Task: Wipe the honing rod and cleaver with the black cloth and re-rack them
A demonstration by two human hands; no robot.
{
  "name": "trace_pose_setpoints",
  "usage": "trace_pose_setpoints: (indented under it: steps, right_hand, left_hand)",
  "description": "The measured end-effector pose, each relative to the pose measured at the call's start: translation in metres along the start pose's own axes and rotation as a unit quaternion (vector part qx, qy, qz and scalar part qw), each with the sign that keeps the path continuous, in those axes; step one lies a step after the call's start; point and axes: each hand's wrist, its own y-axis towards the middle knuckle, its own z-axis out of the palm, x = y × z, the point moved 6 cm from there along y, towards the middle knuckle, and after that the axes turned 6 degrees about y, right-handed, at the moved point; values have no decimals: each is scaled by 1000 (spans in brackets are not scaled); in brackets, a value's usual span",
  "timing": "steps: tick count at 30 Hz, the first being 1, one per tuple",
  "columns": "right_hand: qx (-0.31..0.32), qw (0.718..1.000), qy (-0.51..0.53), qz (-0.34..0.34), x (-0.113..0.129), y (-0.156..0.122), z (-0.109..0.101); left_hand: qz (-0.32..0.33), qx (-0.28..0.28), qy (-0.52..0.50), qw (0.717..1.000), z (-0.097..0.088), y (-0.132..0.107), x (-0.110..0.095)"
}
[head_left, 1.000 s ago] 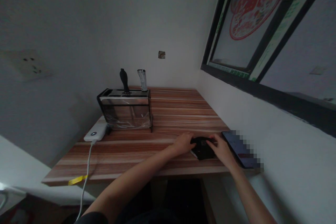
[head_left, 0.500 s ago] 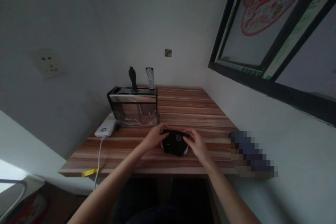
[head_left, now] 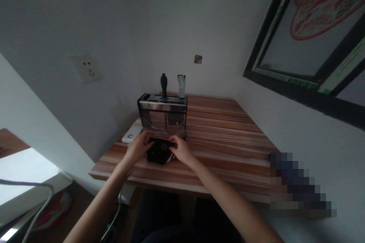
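Observation:
A small black fabric item (head_left: 159,152) with a pale emblem lies on the wood-grain table, just in front of a knife holder (head_left: 163,118). I cannot make out its exact kind; a bit of white shows at its lower right edge. My left hand (head_left: 139,146) grips its left upper corner between thumb and fingers. At the right upper corner, my right hand (head_left: 179,149) pinches it the same way. From the holder's top rise a black handle (head_left: 164,85) and a plastic-wrapped handle (head_left: 181,86).
A white device (head_left: 131,133) with a round button sits left of the holder, partly behind my left hand. Its cable (head_left: 117,209) hangs below the table (head_left: 219,133). A blurred-out object (head_left: 298,182) lies at the right edge. Walls bound the back and right; a socket (head_left: 87,67) is on the left.
Both hands have shifted the black fabric item leftward across the table, so it now lies directly before the knife holder. My view has turned left.

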Motion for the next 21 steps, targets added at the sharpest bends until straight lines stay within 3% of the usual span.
trace_pose_setpoints:
  steps: [4,7,13,21]
  right_hand:
    - [-17,998,-54,-26,0,10,3]
    - [-19,996,-76,-40,-1,11,3]
    - [-17,994,-86,-60,-4,9,3]
    - [-24,993,-89,-68,-2,6,4]
  left_hand:
    - [1,-29,50,998,-10,-5,0]
    - [16,-37,152,988,-14,-18,-10]
    - [13,16,285,958,-10,-36,-24]
    - [34,91,369,924,10,-32,-25]
